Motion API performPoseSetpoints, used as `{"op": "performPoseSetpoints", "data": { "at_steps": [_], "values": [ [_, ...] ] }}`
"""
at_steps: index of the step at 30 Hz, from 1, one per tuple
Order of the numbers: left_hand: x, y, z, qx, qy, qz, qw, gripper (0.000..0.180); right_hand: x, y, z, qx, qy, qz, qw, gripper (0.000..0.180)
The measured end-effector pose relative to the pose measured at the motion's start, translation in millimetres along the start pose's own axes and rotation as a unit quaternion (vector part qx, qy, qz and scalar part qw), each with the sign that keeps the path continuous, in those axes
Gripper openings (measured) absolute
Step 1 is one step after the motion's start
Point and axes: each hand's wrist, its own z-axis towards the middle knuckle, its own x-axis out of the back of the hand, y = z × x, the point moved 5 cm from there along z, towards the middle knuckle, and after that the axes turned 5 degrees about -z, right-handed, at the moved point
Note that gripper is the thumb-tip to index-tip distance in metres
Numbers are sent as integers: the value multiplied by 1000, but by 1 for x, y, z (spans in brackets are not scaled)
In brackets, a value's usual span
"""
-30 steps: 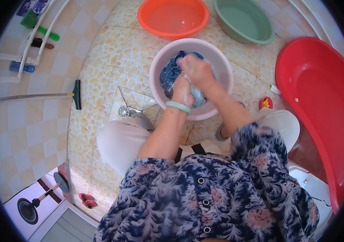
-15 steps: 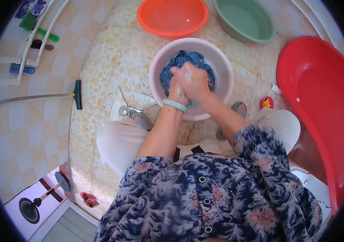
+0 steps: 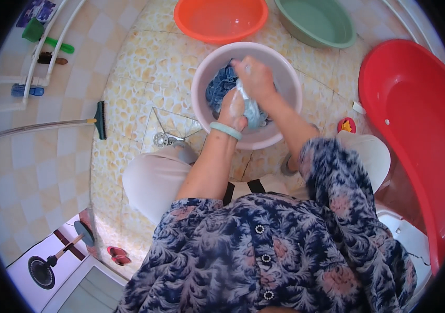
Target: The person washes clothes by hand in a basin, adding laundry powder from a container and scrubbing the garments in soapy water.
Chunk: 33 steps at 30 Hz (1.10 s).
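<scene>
A pale pink basin (image 3: 291, 112) stands on the floor in front of me, and a wet blue denim garment (image 3: 219, 89) lies bunched in it. Over the basin my left hand (image 3: 233, 110), below a pale green bangle (image 3: 225, 130), is closed on a paler, sudsy fold of the cloth (image 3: 252, 112). My right hand (image 3: 256, 79) is closed on the same fold just beyond it, knuckles up. White lather coats the stretch between the two hands. The right fingertips are mostly hidden under the hand.
Beyond the basin are an orange basin (image 3: 220, 35) and a green basin (image 3: 314, 28). A red tub (image 3: 415, 94) fills the right side. On the left, a squeegee (image 3: 100, 120) leans near a floor drain (image 3: 161, 139), with brushes (image 3: 28, 90) on wall pipes.
My right hand has moved up and away from the left one. A light, lathered stretch of cloth now shows between them. The whole view has shifted slightly.
</scene>
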Motion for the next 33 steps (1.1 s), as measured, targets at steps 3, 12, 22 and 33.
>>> {"op": "performPoseSetpoints", "data": {
  "at_steps": [3, 12, 22, 33],
  "values": [
    [9, 11, 1, -16, 78, -15, 997, 23, -4, -20, -15, 29, -5, 72, 997, 23],
    [15, 2, 9, -13, 24, 6, 1000, 16, 2, -21, -11, -7, -1, 25, 1000, 16],
    [16, 5, 12, 1, -1, -53, 999, 18, 4, -31, -10, 76, 37, 37, 996, 13],
    [-23, 38, -13, -85, 0, 22, 996, 19, 33, -63, -20, 155, 25, 74, 985, 10]
  ]
}}
